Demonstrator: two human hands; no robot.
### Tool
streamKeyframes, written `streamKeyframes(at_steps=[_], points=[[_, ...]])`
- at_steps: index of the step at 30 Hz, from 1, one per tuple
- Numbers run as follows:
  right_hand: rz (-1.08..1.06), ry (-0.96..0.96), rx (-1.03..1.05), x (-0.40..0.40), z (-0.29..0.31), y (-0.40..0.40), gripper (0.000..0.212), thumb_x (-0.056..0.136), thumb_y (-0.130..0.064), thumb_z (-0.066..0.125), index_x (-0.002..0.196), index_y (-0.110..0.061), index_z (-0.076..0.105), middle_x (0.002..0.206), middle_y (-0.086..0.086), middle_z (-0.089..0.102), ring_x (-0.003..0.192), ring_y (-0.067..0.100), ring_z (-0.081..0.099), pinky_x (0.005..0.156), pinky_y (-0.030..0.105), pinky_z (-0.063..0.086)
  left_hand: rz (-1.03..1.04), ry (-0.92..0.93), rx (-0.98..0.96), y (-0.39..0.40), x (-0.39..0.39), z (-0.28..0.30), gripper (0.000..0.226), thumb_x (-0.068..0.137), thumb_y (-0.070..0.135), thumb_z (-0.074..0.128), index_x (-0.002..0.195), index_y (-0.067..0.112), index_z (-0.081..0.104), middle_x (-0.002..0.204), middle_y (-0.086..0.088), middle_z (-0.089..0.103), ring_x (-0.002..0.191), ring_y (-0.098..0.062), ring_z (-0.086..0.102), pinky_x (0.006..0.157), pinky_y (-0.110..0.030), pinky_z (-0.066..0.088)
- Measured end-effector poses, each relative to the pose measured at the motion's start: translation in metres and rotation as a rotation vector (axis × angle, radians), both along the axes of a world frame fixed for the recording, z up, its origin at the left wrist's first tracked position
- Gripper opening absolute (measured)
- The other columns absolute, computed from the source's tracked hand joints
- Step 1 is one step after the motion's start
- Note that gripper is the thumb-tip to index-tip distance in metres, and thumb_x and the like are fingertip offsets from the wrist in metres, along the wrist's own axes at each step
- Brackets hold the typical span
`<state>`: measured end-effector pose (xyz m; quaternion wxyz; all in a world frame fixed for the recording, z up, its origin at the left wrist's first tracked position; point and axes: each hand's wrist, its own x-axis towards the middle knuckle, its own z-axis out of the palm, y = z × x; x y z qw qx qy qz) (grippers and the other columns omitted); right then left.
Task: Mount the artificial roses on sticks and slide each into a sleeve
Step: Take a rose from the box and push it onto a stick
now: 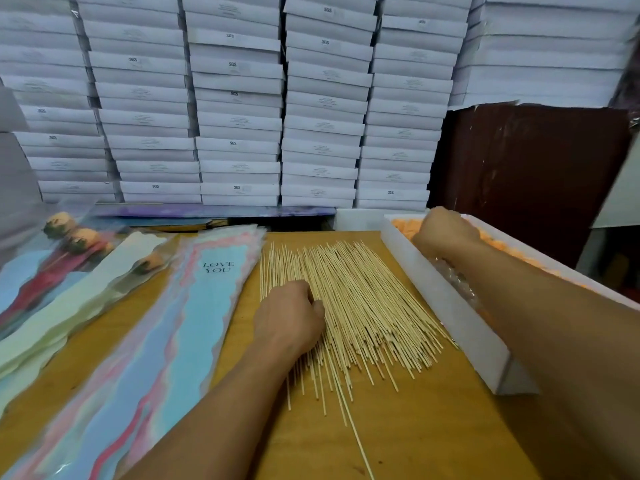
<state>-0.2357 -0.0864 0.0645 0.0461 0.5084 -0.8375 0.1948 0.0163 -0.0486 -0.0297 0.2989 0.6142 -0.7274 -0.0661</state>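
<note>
The left hand [289, 318] is curled on the sticks [353, 299], whose long axes run 12 to 6 o'clock. The right hand [445, 230], grip unseen, is sunk among roses [403, 226] at 2 o'clock; sleeves [194, 306] lie at 9 o'clock.

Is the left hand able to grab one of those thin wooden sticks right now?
Probably yes. The left hand already rests on the pile of thin wooden sticks on the wooden table, fingers curled at the pile's edge, with nothing in between.
</note>
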Motion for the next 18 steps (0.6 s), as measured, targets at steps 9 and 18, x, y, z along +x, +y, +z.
streamKeyframes(at_steps=[9,18], points=[[-0.136,0.163,0.308,-0.055,-0.031,0.0,0.046,0.091,-0.03,0.06,0.133,-0.019,0.047,0.14,0.018,0.048,0.132,0.038,0.036,0.096,0.048,0.039,-0.01,-0.004,0.02,0.002,-0.003,0.001,0.017,0.094,0.034,0.058,0.089,0.019,0.064,0.082,0.004,0.064,0.077,-0.019,0.062,0.07,-0.036,0.057],[-0.15,0.262,0.319,-0.061,-0.035,-0.005,0.015,0.092,-0.01,0.061,0.103,-0.016,0.053,0.131,0.018,0.053,0.128,0.036,0.04,0.102,0.048,0.038,-0.022,-0.005,0.03,0.002,-0.003,0.001,0.017,0.094,0.034,0.059,0.087,0.02,0.063,0.079,0.005,0.063,0.074,-0.017,0.061,0.066,-0.033,0.055]])
